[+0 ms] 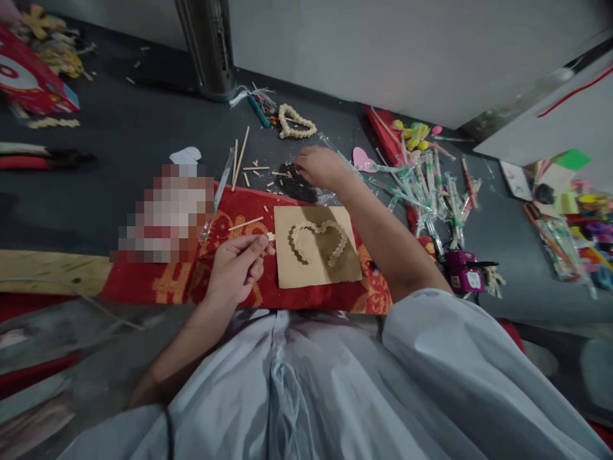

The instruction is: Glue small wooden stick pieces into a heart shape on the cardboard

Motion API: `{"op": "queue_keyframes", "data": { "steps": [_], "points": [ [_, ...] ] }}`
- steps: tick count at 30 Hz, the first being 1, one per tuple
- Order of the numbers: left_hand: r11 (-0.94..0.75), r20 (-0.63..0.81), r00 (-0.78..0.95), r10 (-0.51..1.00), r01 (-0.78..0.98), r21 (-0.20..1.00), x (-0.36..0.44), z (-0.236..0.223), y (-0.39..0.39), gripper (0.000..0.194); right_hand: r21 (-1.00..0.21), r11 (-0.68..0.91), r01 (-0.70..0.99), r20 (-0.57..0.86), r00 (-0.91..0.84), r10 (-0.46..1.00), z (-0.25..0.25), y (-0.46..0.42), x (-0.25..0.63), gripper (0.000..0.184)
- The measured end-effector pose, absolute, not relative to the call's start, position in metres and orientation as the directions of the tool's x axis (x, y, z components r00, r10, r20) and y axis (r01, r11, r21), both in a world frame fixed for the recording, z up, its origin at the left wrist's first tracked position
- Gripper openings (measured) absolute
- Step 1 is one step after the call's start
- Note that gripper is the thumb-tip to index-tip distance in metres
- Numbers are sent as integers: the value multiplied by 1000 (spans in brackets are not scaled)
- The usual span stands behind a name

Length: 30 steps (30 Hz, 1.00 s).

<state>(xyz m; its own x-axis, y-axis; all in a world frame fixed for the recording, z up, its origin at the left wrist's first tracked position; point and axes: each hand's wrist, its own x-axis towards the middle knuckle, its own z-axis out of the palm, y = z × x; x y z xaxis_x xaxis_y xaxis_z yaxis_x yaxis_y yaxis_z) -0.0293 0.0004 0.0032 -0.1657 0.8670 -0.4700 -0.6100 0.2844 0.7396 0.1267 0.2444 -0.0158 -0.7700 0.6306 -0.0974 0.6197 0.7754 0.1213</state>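
Note:
My left hand (239, 265) pinches a small pale stick piece (271, 237) between thumb and forefinger, just left of a brown cardboard square (316, 276). On the cardboard stands a heart outline of short stick pieces (297, 241), with a gap at its lower point. Beyond the cardboard, my right hand (320, 167) is over the dark table among scattered short stick pieces (281, 174). Its fingers are bent down and drawn together; whatever lies between the fingertips is hidden. A thin wooden stick (246, 223) rests on the red patterned cloth (230, 207) near my left hand.
Behind lies a finished-looking heart ring (297, 122) beside a teal pen (258, 110). Many plastic-wrapped sticks (431, 185) and a purple device (463, 271) are at right. Pliers (43, 156) and a red box (33, 73) sit at left. A metal post (205, 48) rises at the back.

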Motion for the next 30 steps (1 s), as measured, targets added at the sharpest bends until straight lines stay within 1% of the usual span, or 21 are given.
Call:
{"op": "queue_keyframes", "data": {
  "steps": [4,8,11,13,15,18,20,22,25,28,30],
  "points": [
    [279,-452,-159,878,-597,752,-29,3,0,42,80,771,632,-83,-766,637,-10,242,125,27],
    [283,-453,-159,877,-590,756,-28,2,0,44,-25,731,682,-58,-731,680,0,234,128,26],
    [285,-446,-149,882,-584,760,-27,1,2,43,-96,720,687,-42,-726,687,8,220,132,23],
    [282,-438,-144,887,-583,762,-26,0,4,42,-162,710,686,-26,-722,692,12,205,136,21],
    [274,-432,-147,890,-585,764,-24,-1,6,42,-265,693,670,4,-718,696,16,189,140,20],
    [272,-431,-146,890,-588,762,-21,0,10,38,-490,649,582,87,-708,701,19,162,145,19],
    [277,-435,-146,888,-587,761,-18,1,13,35,-605,623,496,156,-693,704,22,145,148,15],
    [271,-432,-154,889,-583,766,-16,3,15,31,-674,602,428,216,-665,714,24,129,151,11],
    [266,-423,-164,891,-567,779,-12,7,17,27,-755,557,348,269,-609,746,26,108,153,12],
    [279,-427,-157,890,-554,785,-8,12,17,26,-815,496,300,281,-543,791,24,90,154,18],
    [276,-422,-148,894,-559,782,-6,14,16,27,-861,436,260,275,-483,831,20,79,153,27]
  ]
}}
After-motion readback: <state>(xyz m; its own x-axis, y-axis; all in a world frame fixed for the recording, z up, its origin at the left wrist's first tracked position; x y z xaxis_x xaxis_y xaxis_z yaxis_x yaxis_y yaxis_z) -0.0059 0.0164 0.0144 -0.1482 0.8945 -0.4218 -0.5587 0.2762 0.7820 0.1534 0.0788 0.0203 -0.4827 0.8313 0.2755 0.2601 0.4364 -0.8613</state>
